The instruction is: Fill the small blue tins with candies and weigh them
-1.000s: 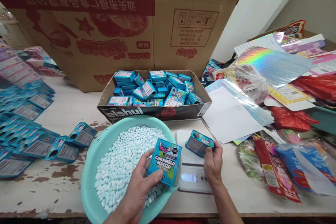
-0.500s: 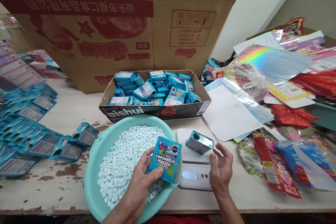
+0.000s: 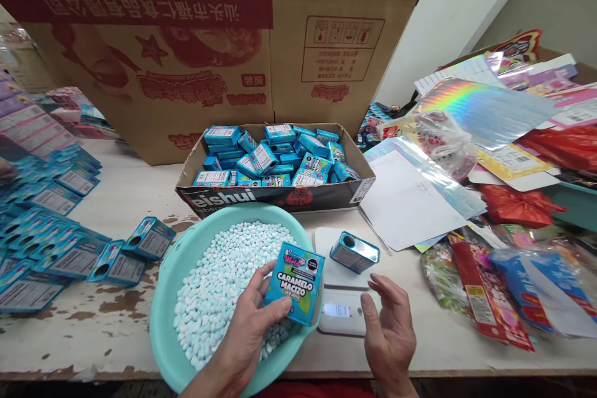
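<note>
1. At five o'clock from the middle of the view, the right hand (image 3: 388, 326) is open and empty, fingers loosely bent, overlapping the edge of the scale (image 3: 333, 325). It stands apart from the second box (image 3: 354, 254), probably so the pan bears that box alone.
2. At half past six, the left hand (image 3: 254, 317) grips the held box (image 3: 298, 286), its thumb across the printed front, likely pinning it steady; the fingers behind are mostly hidden.
3. At seven o'clock, the basin (image 3: 161, 317) sits on the tabletop (image 3: 326, 357). Its wall keeps the loose pale pieces (image 3: 214, 298) together, close to both hands.
4. Toward four o'clock, the second box lies across the pan; the display faces the person, presumably for easy reading.
5. Near twelve o'clock, the open carton (image 3: 275, 198) corrals many matching blue boxes.
</note>
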Action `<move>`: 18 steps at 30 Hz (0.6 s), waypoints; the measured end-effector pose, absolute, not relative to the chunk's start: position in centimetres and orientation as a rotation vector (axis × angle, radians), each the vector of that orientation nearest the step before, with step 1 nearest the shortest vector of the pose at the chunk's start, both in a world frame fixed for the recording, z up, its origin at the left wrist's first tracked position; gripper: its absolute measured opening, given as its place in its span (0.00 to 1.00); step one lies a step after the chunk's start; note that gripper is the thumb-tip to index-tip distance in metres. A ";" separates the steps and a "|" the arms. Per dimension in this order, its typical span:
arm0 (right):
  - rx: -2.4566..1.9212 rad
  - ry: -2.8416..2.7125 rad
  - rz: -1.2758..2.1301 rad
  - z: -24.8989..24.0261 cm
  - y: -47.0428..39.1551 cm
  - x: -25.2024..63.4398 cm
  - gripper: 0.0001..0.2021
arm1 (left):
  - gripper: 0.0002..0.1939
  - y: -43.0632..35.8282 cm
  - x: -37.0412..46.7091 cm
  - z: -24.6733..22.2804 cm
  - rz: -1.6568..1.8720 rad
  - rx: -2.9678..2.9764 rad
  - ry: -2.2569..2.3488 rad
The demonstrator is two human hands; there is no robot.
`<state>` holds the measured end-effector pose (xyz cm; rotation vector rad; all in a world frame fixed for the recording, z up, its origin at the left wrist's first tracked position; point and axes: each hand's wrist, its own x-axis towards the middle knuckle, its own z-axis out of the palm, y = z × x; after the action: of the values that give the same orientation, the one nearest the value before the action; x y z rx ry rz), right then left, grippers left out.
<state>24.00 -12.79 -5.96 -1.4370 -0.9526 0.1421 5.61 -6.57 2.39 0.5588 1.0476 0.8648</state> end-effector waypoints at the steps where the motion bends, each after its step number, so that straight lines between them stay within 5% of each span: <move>1: -1.435 -0.961 0.162 -5.9 -12.8 23.7 0.14 | 0.37 -6.6 5.6 2.4 0.863 0.560 1.045; 18: -1.159 -0.812 0.918 -4.0 -12.2 20.3 0.24 | 0.36 -6.9 5.3 2.4 0.720 0.669 0.918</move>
<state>20.30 -12.23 -4.05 -1.1591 -0.8119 0.9181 5.32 -6.91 2.40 0.6685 0.9180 0.7197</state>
